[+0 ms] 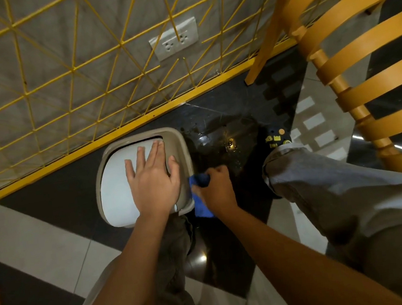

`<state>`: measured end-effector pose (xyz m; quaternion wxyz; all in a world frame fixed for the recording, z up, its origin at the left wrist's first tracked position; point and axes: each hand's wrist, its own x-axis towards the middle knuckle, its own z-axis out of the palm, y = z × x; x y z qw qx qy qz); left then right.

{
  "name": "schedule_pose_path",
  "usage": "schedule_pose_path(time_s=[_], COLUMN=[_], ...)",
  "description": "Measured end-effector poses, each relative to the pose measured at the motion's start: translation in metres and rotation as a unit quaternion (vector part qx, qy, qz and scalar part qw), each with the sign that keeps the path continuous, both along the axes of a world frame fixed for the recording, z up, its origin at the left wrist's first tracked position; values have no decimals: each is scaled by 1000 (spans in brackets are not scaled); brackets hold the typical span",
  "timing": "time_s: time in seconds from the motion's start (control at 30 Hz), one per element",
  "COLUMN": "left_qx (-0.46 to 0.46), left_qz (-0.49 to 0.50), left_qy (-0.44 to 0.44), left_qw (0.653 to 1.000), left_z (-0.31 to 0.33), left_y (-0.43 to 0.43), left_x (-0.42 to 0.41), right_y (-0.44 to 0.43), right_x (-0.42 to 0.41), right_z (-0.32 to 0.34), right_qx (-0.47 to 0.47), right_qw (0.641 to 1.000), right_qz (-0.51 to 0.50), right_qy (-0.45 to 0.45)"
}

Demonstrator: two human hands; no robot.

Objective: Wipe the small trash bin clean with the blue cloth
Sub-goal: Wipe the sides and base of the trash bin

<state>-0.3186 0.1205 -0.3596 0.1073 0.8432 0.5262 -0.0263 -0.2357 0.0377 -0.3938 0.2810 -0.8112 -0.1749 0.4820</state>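
Note:
The small trash bin (115,184) stands on the floor below me, with a beige rim and a white swing lid. My left hand (152,178) lies flat on that lid, fingers spread, the thumb over the rim's right side. My right hand (216,188) is closed around the blue cloth (200,198) and presses it against the bin's right outer side, just under the rim. Part of the cloth hangs down below my fist.
A yellow wire grid fence (71,73) with a yellow base bar runs behind the bin, a wall socket (174,41) behind it. A yellow wooden chair (348,66) stands at the right. My right leg (332,189) and shoe (276,138) are right of the bin on glossy black tile.

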Motion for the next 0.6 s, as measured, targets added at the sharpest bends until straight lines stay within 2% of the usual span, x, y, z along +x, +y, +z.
schedule_pose_path(time_s=[0.27,0.43,0.6], left_qx=[5,2,5], left_qz=[-1,1,-14], left_qy=[-12,-16,-11], left_qw=[1000,1000,1000], left_z=[0,0,0], left_y=[0,0,0], left_x=[-1,-1,-1], right_y=[-30,-25,3], right_x=[-45,-31,-8], right_z=[1,1,0], right_qx=[-7,19,48], right_qw=[992,999,996], right_qz=[-115,-42,-12], right_qy=[58,-3,-68])
